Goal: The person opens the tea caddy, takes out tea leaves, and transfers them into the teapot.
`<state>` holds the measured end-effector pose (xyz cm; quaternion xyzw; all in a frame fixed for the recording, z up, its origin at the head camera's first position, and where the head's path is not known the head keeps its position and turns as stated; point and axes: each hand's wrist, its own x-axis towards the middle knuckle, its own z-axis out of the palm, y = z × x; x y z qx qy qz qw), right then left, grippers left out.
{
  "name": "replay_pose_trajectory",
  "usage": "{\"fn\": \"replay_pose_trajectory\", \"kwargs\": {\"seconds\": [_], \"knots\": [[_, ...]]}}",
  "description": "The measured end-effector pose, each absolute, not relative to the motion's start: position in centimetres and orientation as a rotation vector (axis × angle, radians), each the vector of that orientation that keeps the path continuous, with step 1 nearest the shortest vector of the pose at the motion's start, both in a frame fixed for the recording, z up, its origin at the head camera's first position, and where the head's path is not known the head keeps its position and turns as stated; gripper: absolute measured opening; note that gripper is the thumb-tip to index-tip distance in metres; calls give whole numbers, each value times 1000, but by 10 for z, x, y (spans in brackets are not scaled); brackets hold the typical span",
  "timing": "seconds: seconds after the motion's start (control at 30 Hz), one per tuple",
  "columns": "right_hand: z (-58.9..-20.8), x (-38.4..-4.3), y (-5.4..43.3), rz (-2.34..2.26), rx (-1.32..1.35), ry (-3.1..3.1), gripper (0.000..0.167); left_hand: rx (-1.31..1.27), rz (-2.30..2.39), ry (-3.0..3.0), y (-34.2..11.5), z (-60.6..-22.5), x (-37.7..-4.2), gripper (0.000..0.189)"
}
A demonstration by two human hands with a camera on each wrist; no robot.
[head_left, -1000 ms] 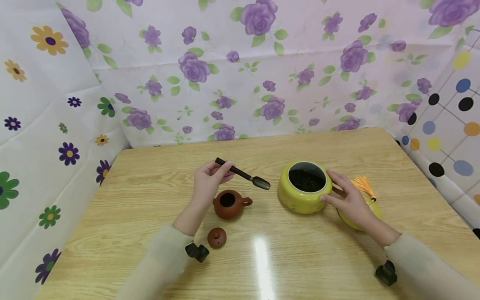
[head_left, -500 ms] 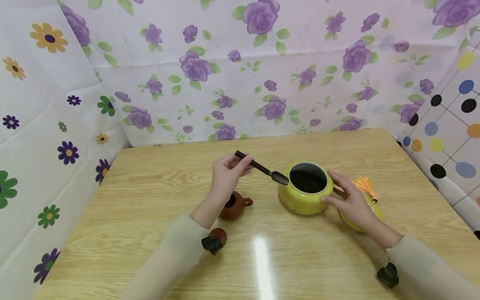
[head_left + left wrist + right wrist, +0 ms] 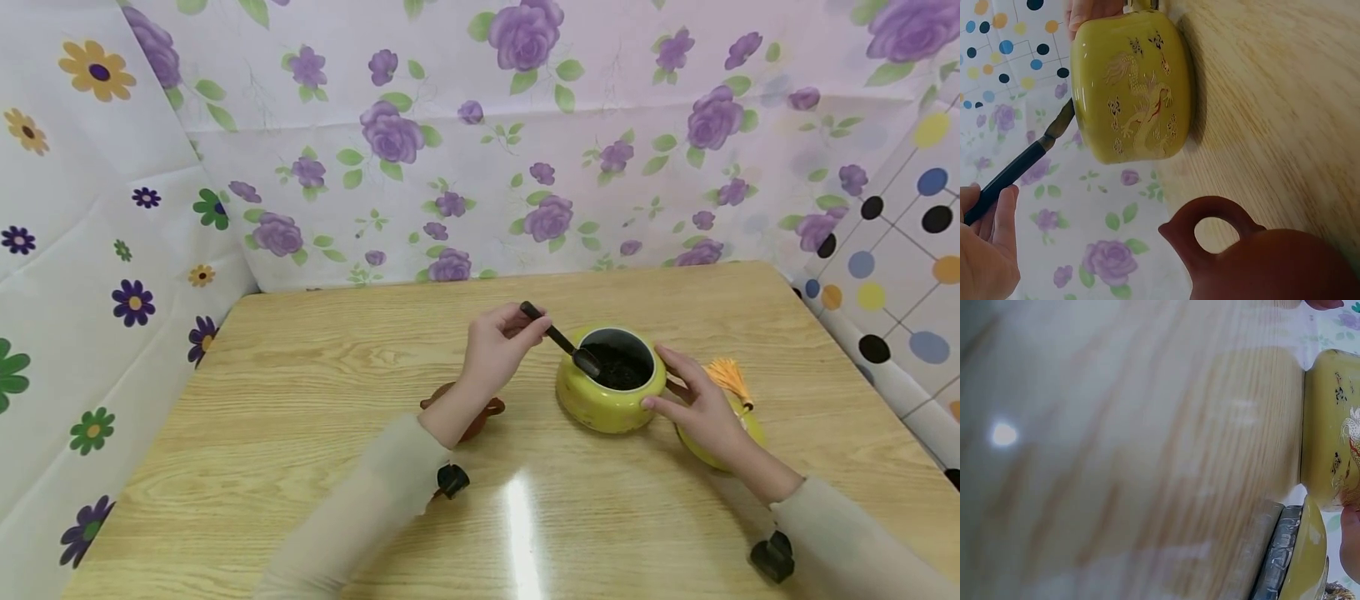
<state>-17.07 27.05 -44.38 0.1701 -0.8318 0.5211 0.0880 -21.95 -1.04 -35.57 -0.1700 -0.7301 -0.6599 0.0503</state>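
My left hand (image 3: 498, 346) pinches a small black-handled scoop (image 3: 558, 339) by its handle. The scoop's bowl is at the mouth of a yellow jar (image 3: 600, 410), over the left part of the rim. Dark loose tea leaves (image 3: 621, 367) lie inside the jar. Around the jar's right side, my right hand (image 3: 697, 404) holds it with the thumb in front and the fingers behind. In the left wrist view the jar wall shows a dragon design. A brown clay teapot (image 3: 1272, 269) stands below my left forearm, partly hidden by it in the head view.
The jar's yellow lid (image 3: 705, 454) lies right of the jar, under my right hand, with an orange tassel (image 3: 727, 379). The teapot's small lid is almost wholly hidden behind the left wrist camera (image 3: 452, 481). Flowered cloth (image 3: 420, 192) hangs behind the wooden table (image 3: 337, 358).
My left hand has moved right with the scoop, from above the teapot to the jar, and the scoop tips down more steeply. My right hand stays on the jar.
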Motion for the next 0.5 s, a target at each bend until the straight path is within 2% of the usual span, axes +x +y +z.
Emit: {"fn": "replay_pose_trajectory", "kwargs": {"seconds": [0.3, 0.5], "knots": [[-444, -171, 270, 1537, 520, -2470, 71, -831, -1702, -2326, 8, -358, -215, 17], [-444, -170, 271, 1528, 518, -2483, 71, -911, -1581, -2390, 20, -358, -212, 16]]}}
